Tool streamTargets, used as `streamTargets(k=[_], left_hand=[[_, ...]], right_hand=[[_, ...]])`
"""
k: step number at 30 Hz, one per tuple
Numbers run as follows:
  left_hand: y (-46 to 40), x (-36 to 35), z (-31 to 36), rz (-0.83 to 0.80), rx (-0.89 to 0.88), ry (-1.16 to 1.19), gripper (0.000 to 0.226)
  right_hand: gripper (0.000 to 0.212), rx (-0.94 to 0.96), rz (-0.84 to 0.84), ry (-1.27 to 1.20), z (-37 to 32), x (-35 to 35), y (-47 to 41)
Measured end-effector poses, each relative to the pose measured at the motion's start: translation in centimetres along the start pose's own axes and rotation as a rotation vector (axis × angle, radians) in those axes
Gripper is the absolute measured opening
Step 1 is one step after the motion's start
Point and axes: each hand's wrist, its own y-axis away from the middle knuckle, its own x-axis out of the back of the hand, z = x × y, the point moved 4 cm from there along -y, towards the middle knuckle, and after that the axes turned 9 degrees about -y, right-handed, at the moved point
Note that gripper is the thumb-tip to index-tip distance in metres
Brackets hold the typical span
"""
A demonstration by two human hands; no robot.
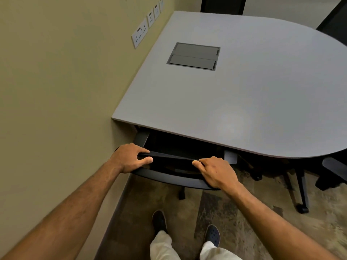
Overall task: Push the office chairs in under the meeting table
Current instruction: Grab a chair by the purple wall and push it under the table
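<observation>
Down at the bottom, two shoes (187, 229) are planted on the patterned carpet (234, 212), right behind the chair being handled. The top of the chair back (172, 162) is gripped at both ends: the left hand (129, 158) is closed over its wall-side corner, thumb pointing inward, and the right hand (217, 173) is wrapped over the other end. The chair itself is tucked well in already; its seat is hidden beneath the grey worktop (244, 100), and only the back rail and one caster are left showing at the near edge. This one is judged almost done, with perhaps a final nudge needed.

To the right, a second chair (309, 181) is seen with its base and legs poking out past the rounded edge, so that one looks unfinished. Beyond the worktop, two more dark chair backs (223, 4) are glimpsed; how far in they sit cannot be told.
</observation>
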Motion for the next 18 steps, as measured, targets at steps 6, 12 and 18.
streamTargets(k=[6,12,18], left_hand=[[-5.1,1.3,-4.3,-0.01,-0.072,0.026,0.077],[-9.7,2.3,-7.5,0.006,-0.147,0.057,0.074],[-13.0,3.1,-10.0,-0.003,-0.171,0.09,0.07]], right_hand=[[0.065,-0.094,-0.026,-0.017,-1.0,0.0,-5.6],[0.07,-0.197,-0.044,-0.036,-2.2,0.7,-10.4],[0.068,-0.249,-0.069,-0.03,-2.5,0.8,-14.3]])
